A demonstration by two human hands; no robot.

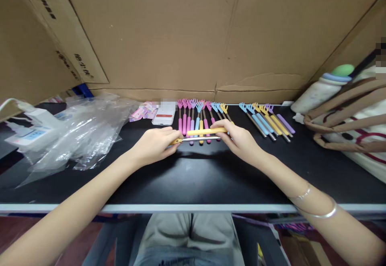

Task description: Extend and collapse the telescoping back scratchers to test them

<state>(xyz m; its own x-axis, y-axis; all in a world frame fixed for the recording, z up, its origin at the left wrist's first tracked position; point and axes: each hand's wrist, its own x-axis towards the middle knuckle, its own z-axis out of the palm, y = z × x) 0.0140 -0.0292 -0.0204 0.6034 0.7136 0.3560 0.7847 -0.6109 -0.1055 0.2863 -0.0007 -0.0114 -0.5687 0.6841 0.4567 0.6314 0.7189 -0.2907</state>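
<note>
My left hand pinches the yellow claw end of a telescopic back scratcher, whose thin metal rod runs sideways above the black tabletop. My right hand grips the other end and also holds a yellow-handled scratcher lying parallel just behind it. Directly behind both hands lies a row of pink, blue, purple and yellow scratchers, claws pointing away from me. A second group of blue, yellow and purple scratchers lies to the right.
Crumpled clear plastic bags cover the left of the table, beside white boxes. A white phone and pink packets lie at the back. A bottle and a tote bag stand at the right. Cardboard walls the back.
</note>
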